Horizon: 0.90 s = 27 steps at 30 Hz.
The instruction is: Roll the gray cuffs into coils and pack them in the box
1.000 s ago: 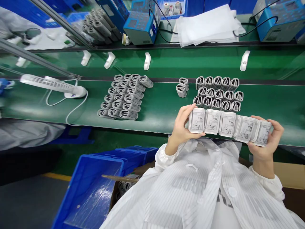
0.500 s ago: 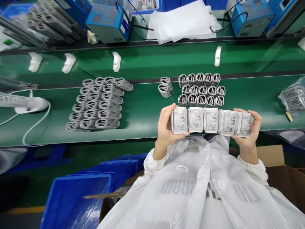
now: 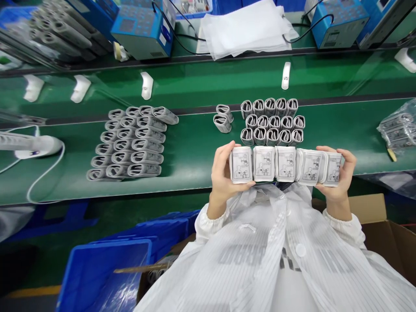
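Observation:
A row of several folded grey blood pressure cuffs (image 3: 264,164) is squeezed end to end between my two hands, with printed drawings of a person facing up. My left hand (image 3: 224,171) grips the left end of the row, fingers behind and thumb in front. At the right end, my right hand (image 3: 339,175) is closed around the last cuffs, which lean and overlap slightly. Just beyond the held row, more rolled cuffs (image 3: 272,122) stand in three rows on the green bench. Two loose rolled cuffs (image 3: 222,123) lie left of those rows.
Another block of rolled cuffs (image 3: 130,143) sits at the left, near a white device (image 3: 42,145) with a cable. White plastic parts (image 3: 147,85) lie along the green strip behind. A bagged bundle (image 3: 399,130) is at far right. Below stand blue bins (image 3: 104,260) and a cardboard box (image 3: 370,212).
The white plastic parts on the rear strip have shifted left relative to the bench. My view has moved slightly; both hands keep the same hold on the row of cuffs.

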Motion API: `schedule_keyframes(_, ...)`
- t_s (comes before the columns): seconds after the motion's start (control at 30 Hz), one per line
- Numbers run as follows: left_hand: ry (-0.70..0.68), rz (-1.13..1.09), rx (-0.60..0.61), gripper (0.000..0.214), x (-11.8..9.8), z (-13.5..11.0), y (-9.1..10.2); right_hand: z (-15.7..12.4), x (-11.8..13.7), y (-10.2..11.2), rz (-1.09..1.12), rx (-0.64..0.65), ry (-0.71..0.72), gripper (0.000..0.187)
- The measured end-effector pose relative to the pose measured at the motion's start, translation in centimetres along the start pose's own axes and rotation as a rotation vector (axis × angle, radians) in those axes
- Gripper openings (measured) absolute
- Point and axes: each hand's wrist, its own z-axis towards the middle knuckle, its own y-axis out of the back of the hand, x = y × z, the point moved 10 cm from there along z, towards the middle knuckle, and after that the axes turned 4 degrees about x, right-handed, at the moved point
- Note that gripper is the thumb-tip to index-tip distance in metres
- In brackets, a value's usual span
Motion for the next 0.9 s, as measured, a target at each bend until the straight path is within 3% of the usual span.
schedule_keyframes(0.4, -0.099, 0.037, -0.066, 0.113, -1.4, 0.2, 0.6, 0.2, 0.9, -0.2, -0.020, 0.009, 0.047, 0.113)
schedule_keyframes(0.67, -0.076, 0.055, -0.069, 0.113, -1.0, -0.1, 0.3, 0.0, 0.2, -0.2, -0.007, 0.010, 0.011, 0.119)
schedule_keyframes(0.9, -0.042, 0.028, -0.048, 0.114, -0.3, -0.3, 0.2, 0.0, 0.6, -0.5, 0.001, 0.030, 0.024, 0.111)
